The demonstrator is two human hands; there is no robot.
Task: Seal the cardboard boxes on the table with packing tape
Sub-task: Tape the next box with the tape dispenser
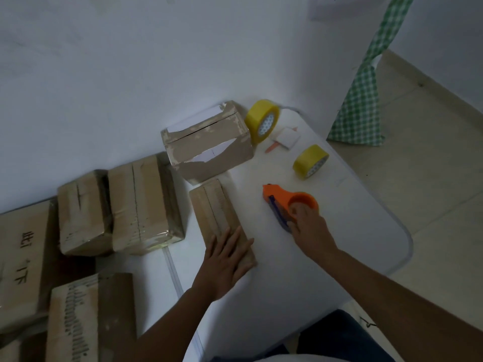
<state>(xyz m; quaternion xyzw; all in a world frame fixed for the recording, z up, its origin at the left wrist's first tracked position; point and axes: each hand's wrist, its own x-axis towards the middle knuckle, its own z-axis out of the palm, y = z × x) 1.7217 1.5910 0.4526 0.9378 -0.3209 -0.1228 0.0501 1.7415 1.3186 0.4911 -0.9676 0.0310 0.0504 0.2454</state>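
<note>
Right hand (309,231): grip closed around the rear of an orange tape dispenser (290,202) lying on the white tabletop (352,205). Left hand (224,259): fingers straight, palm pressed flat on the near end of a slim cardboard box (213,205), flaps closed. Behind it, a larger torn-surfaced box (209,145), closed; contents of both unseen. Two yellow tape rolls (262,120) (311,161) stand beyond. Further closed boxes (145,205) at left.

The right hand (309,231) covers the orange tape dispenser's (290,201) near end; 2 printed cartons (23,257) run off-frame left.
</note>
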